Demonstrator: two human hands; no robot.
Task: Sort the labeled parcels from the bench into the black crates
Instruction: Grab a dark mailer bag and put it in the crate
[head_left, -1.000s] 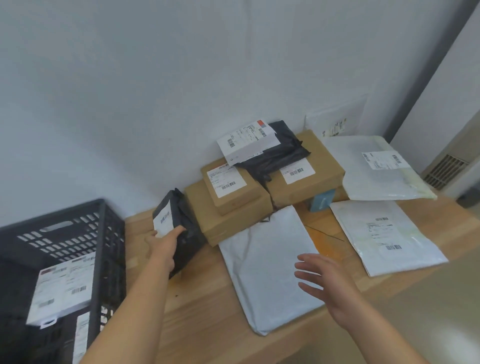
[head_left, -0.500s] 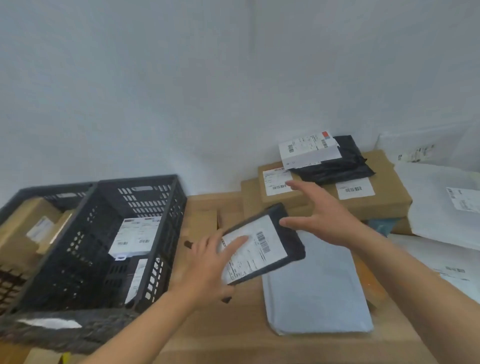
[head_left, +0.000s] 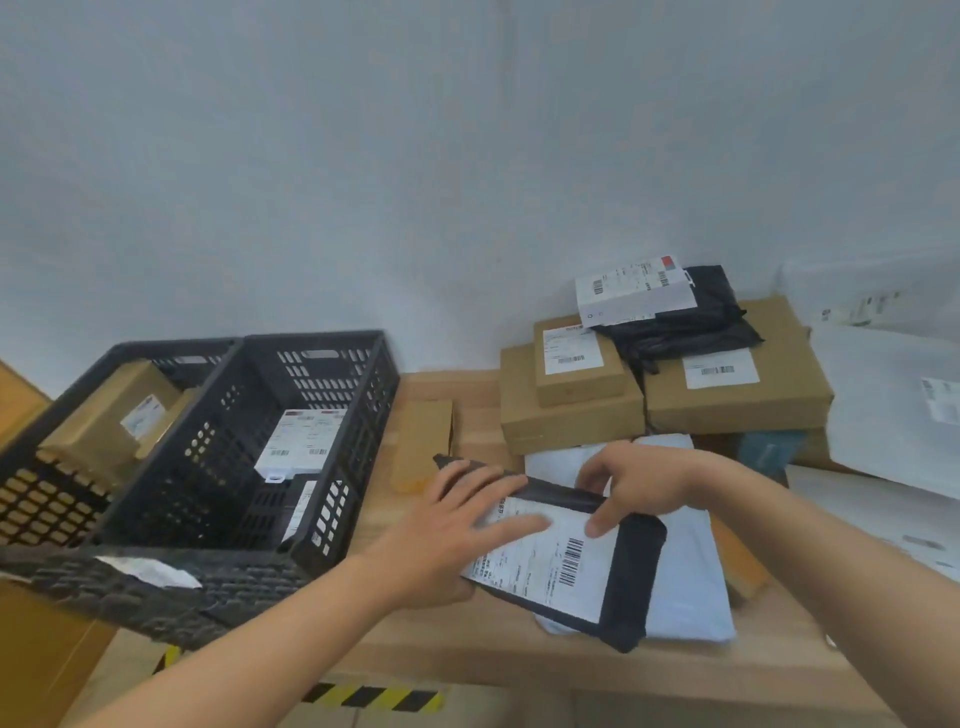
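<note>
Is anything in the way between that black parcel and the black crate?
Only the black crate's side wall, which the black parcel must probably be lifted over. The small brown box lies farther back.

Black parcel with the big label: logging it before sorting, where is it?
Head view, low right of centre: the left hand and right hand hold the black parcel over a white mailer on the bench, right of the nearer black crate.
</note>
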